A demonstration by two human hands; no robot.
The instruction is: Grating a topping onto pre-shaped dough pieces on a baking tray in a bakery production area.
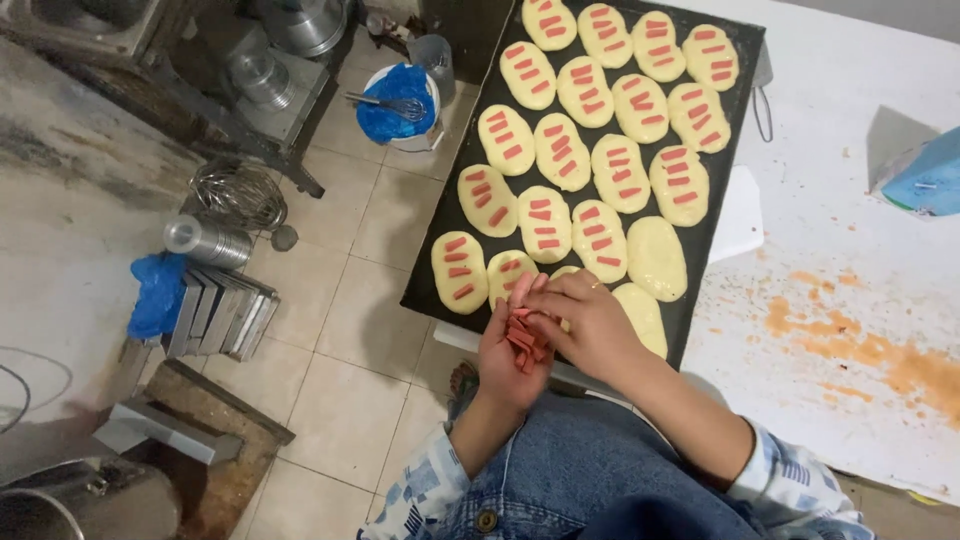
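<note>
- The left hand (512,350) cups a small bunch of red strips (524,338), its fingers curled loosely round them at the near edge of the tray (470,120).
- The right hand (590,322) lies across the left, its fingers pinched together on the top of the bunch, as if drawing one strip free.
- Bare dough ovals lie just beyond and to the right of the fingers: one (655,257) far-right of the right hand, another (642,317) touching its right side. The right hand is the nearer to both.
- A third oval (566,272) peeps out above the knuckles; I cannot tell whether it has strips.
- The ovals' long axes run roughly near to far, tilted a little left at the far end; the strips on them lie crosswise.
- I count about twenty ovals on the black tray, some seventeen topped with three or four strips each (600,240).
- The tray sits on a white tabletop (850,250) stained orange on the right, with a blue carton (925,175) at the far right edge.
- On the tiled floor to the left: a bucket (402,100) holding a blue bag and a whisk, a second whisk (240,195), a steel cylinder (207,240) and a stack of metal tins (222,312).
</note>
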